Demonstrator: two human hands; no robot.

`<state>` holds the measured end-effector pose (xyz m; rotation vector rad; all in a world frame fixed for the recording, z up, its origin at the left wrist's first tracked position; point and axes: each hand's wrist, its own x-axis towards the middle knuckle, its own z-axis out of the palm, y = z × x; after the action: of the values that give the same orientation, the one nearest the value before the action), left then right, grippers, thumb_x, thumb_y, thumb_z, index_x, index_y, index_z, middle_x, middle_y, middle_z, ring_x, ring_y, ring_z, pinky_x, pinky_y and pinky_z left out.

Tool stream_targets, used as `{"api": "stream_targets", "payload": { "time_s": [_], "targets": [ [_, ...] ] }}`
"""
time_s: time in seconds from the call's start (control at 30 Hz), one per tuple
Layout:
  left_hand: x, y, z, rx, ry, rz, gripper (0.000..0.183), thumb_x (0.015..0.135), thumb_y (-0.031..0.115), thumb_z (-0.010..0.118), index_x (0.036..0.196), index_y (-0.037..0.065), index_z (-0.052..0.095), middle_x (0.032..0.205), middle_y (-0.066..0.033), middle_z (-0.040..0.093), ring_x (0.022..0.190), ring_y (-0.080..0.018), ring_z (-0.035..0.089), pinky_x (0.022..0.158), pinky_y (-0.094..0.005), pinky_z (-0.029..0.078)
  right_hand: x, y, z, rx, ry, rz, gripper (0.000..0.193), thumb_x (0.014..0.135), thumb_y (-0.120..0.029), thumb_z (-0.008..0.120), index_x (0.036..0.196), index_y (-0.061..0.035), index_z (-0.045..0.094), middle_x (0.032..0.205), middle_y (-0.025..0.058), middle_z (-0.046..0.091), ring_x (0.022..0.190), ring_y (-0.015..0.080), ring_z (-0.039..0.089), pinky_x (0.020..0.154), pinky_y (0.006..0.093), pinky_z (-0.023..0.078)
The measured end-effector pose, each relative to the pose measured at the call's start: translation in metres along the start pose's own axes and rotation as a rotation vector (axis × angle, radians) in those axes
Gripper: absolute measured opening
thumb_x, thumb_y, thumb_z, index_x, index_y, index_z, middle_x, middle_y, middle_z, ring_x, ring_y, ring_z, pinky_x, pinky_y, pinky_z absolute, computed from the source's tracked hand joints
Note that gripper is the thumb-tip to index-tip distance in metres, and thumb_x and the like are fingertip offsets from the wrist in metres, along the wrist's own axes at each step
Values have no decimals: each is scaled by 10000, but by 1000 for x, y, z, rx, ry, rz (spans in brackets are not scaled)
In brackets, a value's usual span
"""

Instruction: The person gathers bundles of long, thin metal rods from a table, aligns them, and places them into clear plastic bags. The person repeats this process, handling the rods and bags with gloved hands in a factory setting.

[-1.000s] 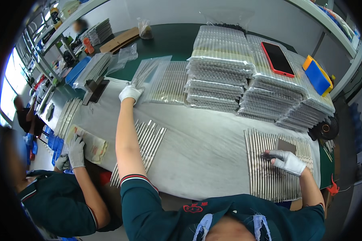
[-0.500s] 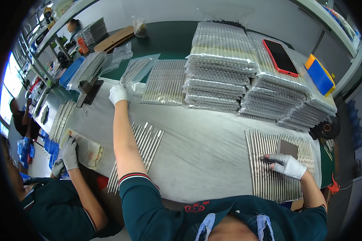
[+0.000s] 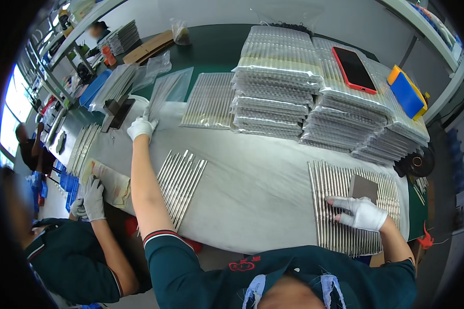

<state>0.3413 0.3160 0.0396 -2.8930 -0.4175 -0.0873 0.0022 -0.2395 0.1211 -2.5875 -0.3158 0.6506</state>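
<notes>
My left hand, in a white glove, is at the near end of a clear plastic bag. Its index finger stretches forward against the bag's edge and the thumb stands apart; no grip shows. My right hand, also gloved with bare fingertips, lies with spread fingers on a row of silver metal rods at the right. A flat grey block rests on those rods just beyond the fingers. A looser group of silver rods lies beside my left forearm.
Tall stacks of bagged rods stand at the back, bearing a red-edged phone and a blue-yellow box. A dark metal holder sits left of my left hand. A co-worker's gloved hand is by a cloth at the left.
My left hand has drawn back slightly and left, its index finger now outstretched. On the right, my fingers have spread a little over the rods. The whole view has shifted slightly.
</notes>
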Motion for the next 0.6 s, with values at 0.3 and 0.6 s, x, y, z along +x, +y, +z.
{"api": "stream_targets", "payload": {
  "time_s": [0.3,0.6],
  "targets": [
    [-80,-49,-28,5,466,95,599,923,540,498,1443,247,448,1366,-78,568,1240,-283,540,1051,-477,388,-28,-23,1,-38,-113,-335,527,923,-356,574,1378,-101,499,1394,86,535,1027,334,651,911,406,525],
    [-359,97,-277,-492,1030,1165,430,654,-58,661,1030,143,709,881,-28,652,989,-241,650,973,-487,477,-113,-3,23,6,-117,-433,502,935,-343,576,1370,-101,508,1403,75,533,1088,310,637,942,392,516]
  ]
}}
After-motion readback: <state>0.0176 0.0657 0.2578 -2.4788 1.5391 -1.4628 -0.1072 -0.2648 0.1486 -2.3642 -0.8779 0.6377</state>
